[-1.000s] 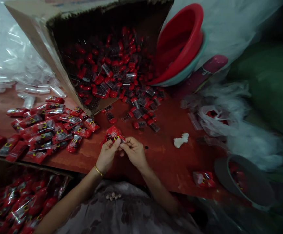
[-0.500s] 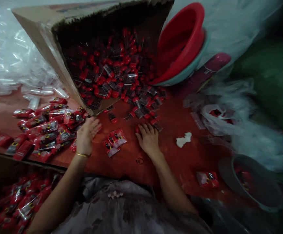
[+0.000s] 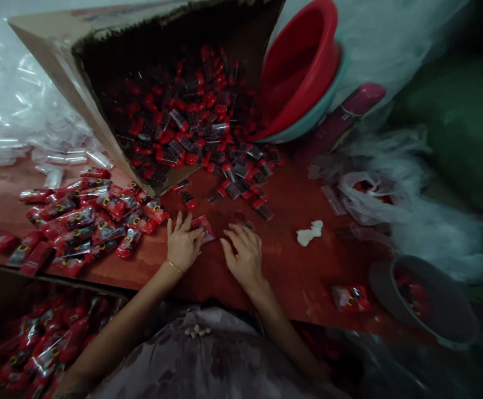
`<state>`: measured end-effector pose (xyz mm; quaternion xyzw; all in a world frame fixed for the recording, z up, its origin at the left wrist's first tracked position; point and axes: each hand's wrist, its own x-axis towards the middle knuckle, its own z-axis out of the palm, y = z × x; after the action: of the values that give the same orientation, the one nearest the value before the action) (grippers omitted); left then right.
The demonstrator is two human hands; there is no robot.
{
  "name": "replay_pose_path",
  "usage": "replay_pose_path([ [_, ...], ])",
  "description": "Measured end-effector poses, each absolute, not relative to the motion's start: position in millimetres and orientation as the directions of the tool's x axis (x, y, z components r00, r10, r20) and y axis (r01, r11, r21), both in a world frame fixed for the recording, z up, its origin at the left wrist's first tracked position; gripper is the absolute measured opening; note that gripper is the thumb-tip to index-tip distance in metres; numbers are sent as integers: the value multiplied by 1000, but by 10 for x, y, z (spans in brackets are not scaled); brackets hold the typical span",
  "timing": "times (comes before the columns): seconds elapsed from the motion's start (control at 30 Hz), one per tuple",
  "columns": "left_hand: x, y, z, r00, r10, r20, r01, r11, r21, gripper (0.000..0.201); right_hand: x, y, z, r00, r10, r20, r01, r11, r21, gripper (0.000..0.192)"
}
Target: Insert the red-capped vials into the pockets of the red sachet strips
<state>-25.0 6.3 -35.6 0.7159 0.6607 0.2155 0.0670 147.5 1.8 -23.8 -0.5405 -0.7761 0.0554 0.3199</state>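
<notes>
A tipped carton [image 3: 100,72] lies ahead of my hands, spilling capsules [image 3: 208,138]; packets [image 3: 83,216] piled left; basins [image 3: 303,77] lean right.

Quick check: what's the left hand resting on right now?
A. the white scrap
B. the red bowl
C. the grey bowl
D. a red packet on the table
D. The left hand lies flat with its fingers over a red packet on the table, far from both bowls and the scrap.
</notes>
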Motion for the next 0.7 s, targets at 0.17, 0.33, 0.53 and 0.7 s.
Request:
replay_pose_path([
  [0.17,-247,74,-271,34,978,208,916,-113,384,29,1308,5,-172,-218,942,254,702,332,-630,32],
  [0.33,-221,114,-279,116,978,173,935,-166,314,25,1278,23,-197,-229,937,264,685,348,-640,31],
  [0.53,-205,83,-218,21,947,321,939,-128,318,26,1360,-9,-180,-154,960,232,639,276,-718,32],
  [0.7,-94,34,-22,21,889,457,934,-180,308,25,1218,11,-187,-146,981,128,364,173,-915,33],
])
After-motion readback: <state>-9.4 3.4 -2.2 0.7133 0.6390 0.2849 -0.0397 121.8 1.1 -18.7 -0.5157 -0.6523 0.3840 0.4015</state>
